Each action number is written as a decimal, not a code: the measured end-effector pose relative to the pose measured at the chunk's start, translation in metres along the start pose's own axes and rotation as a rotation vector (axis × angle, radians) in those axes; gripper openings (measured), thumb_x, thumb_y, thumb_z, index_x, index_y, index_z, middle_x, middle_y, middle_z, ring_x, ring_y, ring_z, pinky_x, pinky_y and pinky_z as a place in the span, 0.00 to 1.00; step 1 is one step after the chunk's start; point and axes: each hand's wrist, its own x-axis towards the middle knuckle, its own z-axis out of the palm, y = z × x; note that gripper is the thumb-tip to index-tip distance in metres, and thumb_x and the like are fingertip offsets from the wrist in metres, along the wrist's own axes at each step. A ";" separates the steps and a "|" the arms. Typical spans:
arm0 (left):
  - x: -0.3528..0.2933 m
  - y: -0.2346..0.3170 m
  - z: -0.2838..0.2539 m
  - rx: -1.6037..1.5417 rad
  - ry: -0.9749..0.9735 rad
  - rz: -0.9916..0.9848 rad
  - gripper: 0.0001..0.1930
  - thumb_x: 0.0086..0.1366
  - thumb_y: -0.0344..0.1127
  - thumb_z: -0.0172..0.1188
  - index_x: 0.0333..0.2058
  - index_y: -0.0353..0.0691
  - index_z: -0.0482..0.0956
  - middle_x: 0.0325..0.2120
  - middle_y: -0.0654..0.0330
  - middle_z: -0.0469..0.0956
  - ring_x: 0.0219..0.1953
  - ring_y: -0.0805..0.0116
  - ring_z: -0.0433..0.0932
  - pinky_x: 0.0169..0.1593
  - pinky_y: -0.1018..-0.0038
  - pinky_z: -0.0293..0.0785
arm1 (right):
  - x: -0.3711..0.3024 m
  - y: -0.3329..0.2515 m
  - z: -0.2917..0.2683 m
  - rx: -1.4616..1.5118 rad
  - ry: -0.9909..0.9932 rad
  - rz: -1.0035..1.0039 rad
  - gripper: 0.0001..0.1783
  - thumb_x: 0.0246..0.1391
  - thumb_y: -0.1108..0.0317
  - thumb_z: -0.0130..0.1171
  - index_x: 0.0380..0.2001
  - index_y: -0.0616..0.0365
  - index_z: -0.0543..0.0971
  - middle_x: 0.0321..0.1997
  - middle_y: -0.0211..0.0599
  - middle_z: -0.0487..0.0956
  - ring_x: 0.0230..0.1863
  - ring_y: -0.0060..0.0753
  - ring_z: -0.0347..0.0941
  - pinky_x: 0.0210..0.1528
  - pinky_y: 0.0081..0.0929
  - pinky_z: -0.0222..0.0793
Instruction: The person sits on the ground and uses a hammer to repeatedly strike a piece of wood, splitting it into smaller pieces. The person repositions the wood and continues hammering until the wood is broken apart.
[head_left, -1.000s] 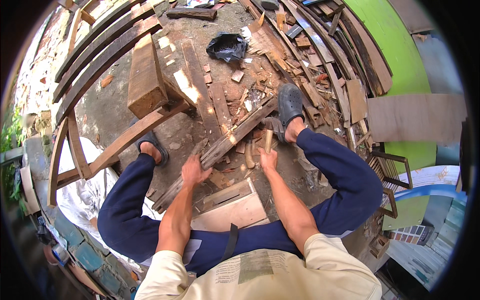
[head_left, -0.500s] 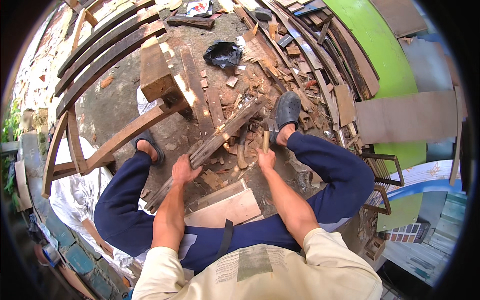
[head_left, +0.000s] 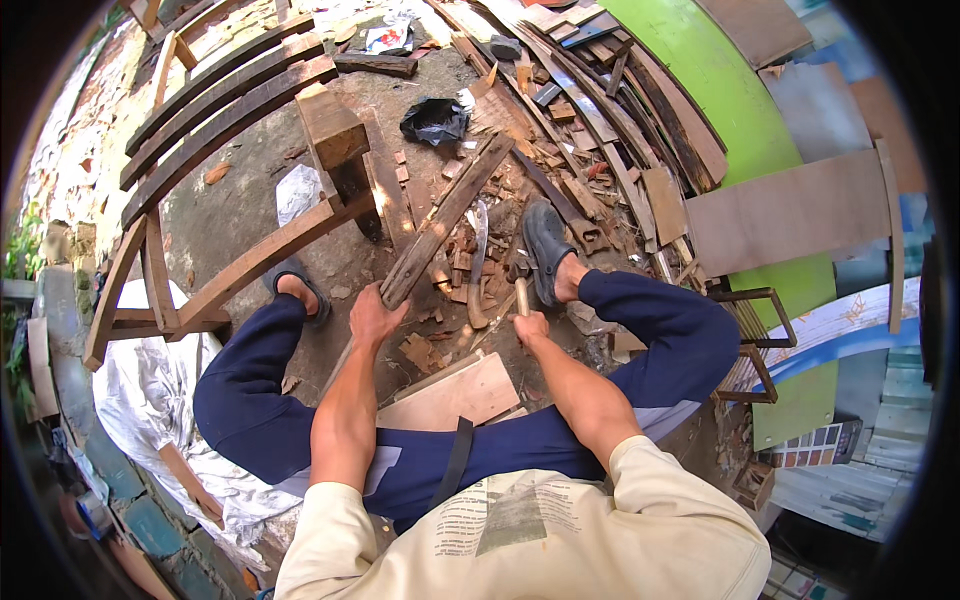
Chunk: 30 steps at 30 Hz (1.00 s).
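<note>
My left hand [head_left: 376, 315] is wrapped round a long, weathered wooden beam [head_left: 445, 225], which slants from between my legs up to the far right. In my right hand [head_left: 531, 328], closed, is the wooden handle of a hammer [head_left: 522, 292]; its dark metal head lies beside my right shoe. Between beam and hammer, a large knife [head_left: 479, 252] with a curved wooden handle rests on the scrap-strewn ground. A pale plank [head_left: 450, 395] sits close in front of my lap. The beam's near end is partly hidden behind my left forearm.
A curved-slat wooden frame [head_left: 240, 265] stands at left, with a thick wood block [head_left: 335, 130] beside it. A handsaw [head_left: 550, 185] lies past my right shoe [head_left: 545, 250]. Long boards [head_left: 640, 140] pile up at far right. A black plastic bag [head_left: 435, 120] sits ahead.
The beam has swung to point more steeply away from me, its far end moving left and farther off. More of the knife shows now. My right hand still grips the hammer, slightly lower.
</note>
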 end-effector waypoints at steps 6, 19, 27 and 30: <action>-0.004 0.000 -0.002 -0.018 -0.015 -0.018 0.39 0.52 0.56 0.70 0.56 0.34 0.74 0.50 0.45 0.78 0.54 0.47 0.76 0.58 0.59 0.72 | 0.032 -0.002 0.007 -0.009 -0.344 0.058 0.22 0.50 0.52 0.67 0.31 0.66 0.83 0.24 0.48 0.81 0.20 0.37 0.78 0.23 0.38 0.72; 0.002 -0.007 0.024 0.054 -0.110 -0.203 0.38 0.53 0.55 0.70 0.56 0.33 0.75 0.49 0.43 0.80 0.54 0.47 0.78 0.58 0.59 0.72 | 0.039 -0.028 0.063 -0.541 -0.053 -0.577 0.25 0.58 0.49 0.61 0.46 0.60 0.82 0.50 0.50 0.83 0.54 0.51 0.80 0.54 0.45 0.75; 0.007 -0.005 0.020 0.094 -0.145 -0.189 0.37 0.53 0.56 0.70 0.54 0.33 0.76 0.47 0.42 0.80 0.53 0.45 0.78 0.57 0.59 0.73 | 0.047 -0.023 0.128 -0.385 -0.153 0.143 0.28 0.57 0.48 0.65 0.51 0.58 0.81 0.55 0.49 0.81 0.56 0.47 0.79 0.55 0.43 0.76; 0.007 -0.009 0.019 0.123 -0.162 -0.198 0.37 0.52 0.56 0.70 0.54 0.34 0.76 0.47 0.42 0.80 0.53 0.45 0.78 0.57 0.59 0.73 | 0.041 -0.015 0.127 -0.323 -0.239 -0.008 0.33 0.56 0.49 0.68 0.54 0.63 0.75 0.53 0.50 0.81 0.51 0.47 0.81 0.50 0.44 0.78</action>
